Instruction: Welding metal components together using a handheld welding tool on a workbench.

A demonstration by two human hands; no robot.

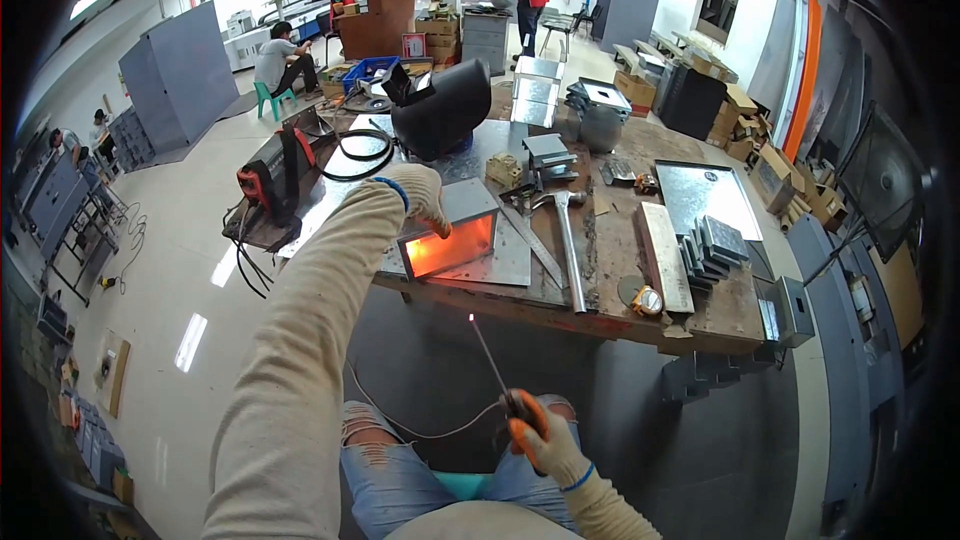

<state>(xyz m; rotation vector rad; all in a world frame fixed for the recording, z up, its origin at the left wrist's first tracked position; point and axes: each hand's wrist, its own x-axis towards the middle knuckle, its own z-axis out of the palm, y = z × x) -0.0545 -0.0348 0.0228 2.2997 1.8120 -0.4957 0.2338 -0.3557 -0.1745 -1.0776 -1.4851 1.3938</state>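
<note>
My left hand [425,198], in a pale knitted glove, reaches over a grey sheet-metal box [468,200] and closes on its top edge. The box's open front glows bright orange inside, and it rests on a flat metal plate [512,258] at the table's near edge. In front of my knees, my right hand [556,448], in a glove with orange palm and fingers, grips a welding electrode holder [520,406]. A thin welding rod [488,348] points up from the holder, its tip glowing and apart from the box. A cable runs left from the holder.
Around the box on the worktable [610,290] lie a black welding helmet [445,112], a hammer [570,245], a steel ruler [532,245], a tape measure [647,300], a long metal bar [664,258] and stacked metal pieces [715,240]. A red-and-black welding machine [275,170] stands left. Several people work farther back.
</note>
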